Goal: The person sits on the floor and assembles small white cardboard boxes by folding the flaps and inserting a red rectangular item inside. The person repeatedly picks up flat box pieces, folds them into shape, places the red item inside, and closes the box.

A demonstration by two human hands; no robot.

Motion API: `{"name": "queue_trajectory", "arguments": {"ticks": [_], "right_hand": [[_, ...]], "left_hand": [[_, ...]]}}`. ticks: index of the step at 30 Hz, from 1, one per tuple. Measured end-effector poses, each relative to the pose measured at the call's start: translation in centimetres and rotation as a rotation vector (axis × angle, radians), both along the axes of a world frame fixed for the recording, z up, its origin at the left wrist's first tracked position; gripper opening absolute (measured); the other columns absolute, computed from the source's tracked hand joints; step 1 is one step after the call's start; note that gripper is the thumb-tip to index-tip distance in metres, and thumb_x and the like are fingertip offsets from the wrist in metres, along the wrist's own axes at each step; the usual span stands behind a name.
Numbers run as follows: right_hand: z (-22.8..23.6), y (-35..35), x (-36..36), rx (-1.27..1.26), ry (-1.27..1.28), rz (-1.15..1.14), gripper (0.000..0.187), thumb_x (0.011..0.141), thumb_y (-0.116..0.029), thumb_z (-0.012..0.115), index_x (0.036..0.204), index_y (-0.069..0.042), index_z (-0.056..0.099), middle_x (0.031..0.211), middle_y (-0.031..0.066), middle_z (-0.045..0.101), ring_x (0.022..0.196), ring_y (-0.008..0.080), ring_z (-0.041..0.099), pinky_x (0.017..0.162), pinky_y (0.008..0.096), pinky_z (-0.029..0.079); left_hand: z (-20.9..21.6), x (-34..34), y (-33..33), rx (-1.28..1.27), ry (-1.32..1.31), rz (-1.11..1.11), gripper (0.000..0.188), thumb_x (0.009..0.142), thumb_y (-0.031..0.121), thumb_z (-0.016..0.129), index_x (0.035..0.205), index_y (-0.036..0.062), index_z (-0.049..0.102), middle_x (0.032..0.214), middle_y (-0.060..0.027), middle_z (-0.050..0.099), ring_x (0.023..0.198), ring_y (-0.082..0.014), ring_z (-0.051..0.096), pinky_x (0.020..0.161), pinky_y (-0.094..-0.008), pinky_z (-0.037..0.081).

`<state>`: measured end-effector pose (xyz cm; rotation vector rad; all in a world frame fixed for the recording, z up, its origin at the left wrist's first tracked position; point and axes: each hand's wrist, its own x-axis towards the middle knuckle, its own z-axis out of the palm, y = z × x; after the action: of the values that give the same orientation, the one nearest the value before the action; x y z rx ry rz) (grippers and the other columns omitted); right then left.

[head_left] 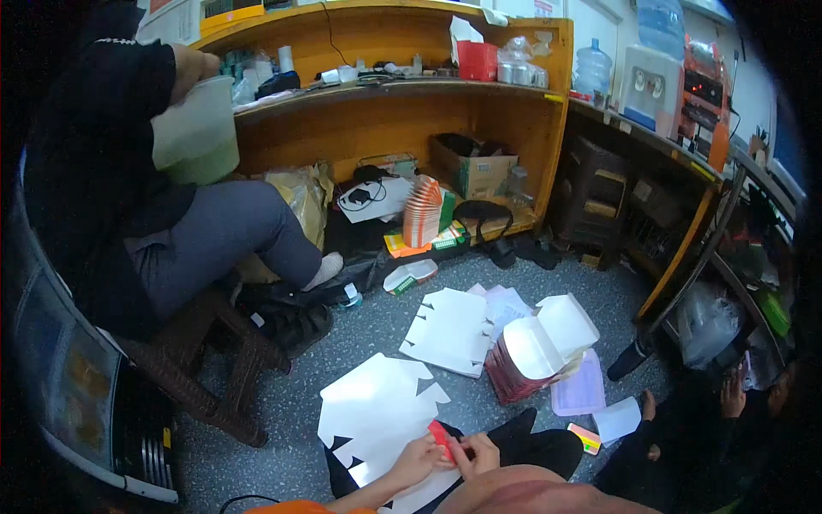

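My left hand (416, 460) and my right hand (478, 454) meet low in the middle, both closed on a small red piece (439, 433) that looks like folded paper or card. Fingers cover its lower part. Under and beside my left hand, a white die-cut cardboard sheet (372, 403) with notched edges lies across my lap. Beyond it, a stack of similar white notched sheets (449, 330) rests on the floor. Right of that stands a pile of nested open cartons (522, 355), white inside and dark red outside.
A seated person (111, 188) at the left holds a translucent bucket (197, 133) above a brown stool (214, 368). Another person's hand (734, 396) shows at the right. Lilac tray (580, 385), orange-striped carton stack (422, 214), wooden shelf (377, 98) and water dispenser (648, 90) stand around.
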<state>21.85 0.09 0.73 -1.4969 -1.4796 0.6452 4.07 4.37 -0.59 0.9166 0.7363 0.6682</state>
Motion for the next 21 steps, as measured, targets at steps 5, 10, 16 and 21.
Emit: {"name": "queue_trajectory", "arguments": {"ticks": [5,10,16,21], "right_hand": [[-5.5,3.6,3.0,-0.030,0.456,-0.123,0.035,0.107,-0.034,0.059,0.116,-0.001,0.061,0.108,0.0096,0.066,0.100,0.0197,0.062,0.089,0.0337,0.049],[-4.3,5.1,6.2,-0.436,1.040,-0.018,0.044,0.109,-0.043,0.049,0.117,-0.003,0.063,0.109,0.0091,0.066,0.099,0.0202,0.063,0.091,0.0377,0.049],[2.3,2.5,1.1,0.232,0.067,0.058,0.026,0.105,-0.019,0.051,0.114,0.000,0.066,0.116,0.0250,0.065,0.114,0.0410,0.060,0.103,0.0465,0.044],[4.3,1.2,1.9,0.293,-0.074,0.012,0.017,0.092,-0.004,0.070,0.108,-0.001,0.065,0.101,0.0214,0.066,0.093,0.0391,0.066,0.083,0.0451,0.053]], "left_hand": [[4.3,-2.5,2.8,0.687,0.325,-0.778,0.075,0.100,0.029,0.068,0.160,0.0074,0.028,0.158,-0.0214,0.040,0.144,-0.0482,0.038,0.116,-0.0607,0.034],[14.5,-5.8,4.7,1.057,0.747,-1.137,0.080,0.079,0.028,0.085,0.148,0.0255,0.044,0.154,-0.0187,0.033,0.138,-0.0473,0.031,0.110,-0.0585,0.029],[8.0,-5.2,10.1,0.851,0.719,-0.503,0.029,0.082,0.027,0.086,0.092,0.0019,0.075,0.076,-0.0147,0.071,0.064,-0.0217,0.064,0.064,-0.0378,0.049],[6.3,-3.2,10.3,0.207,0.550,-0.198,0.031,0.086,0.034,0.085,0.093,0.0038,0.079,0.080,-0.0006,0.072,0.066,-0.0090,0.061,0.059,-0.0263,0.048]]}}
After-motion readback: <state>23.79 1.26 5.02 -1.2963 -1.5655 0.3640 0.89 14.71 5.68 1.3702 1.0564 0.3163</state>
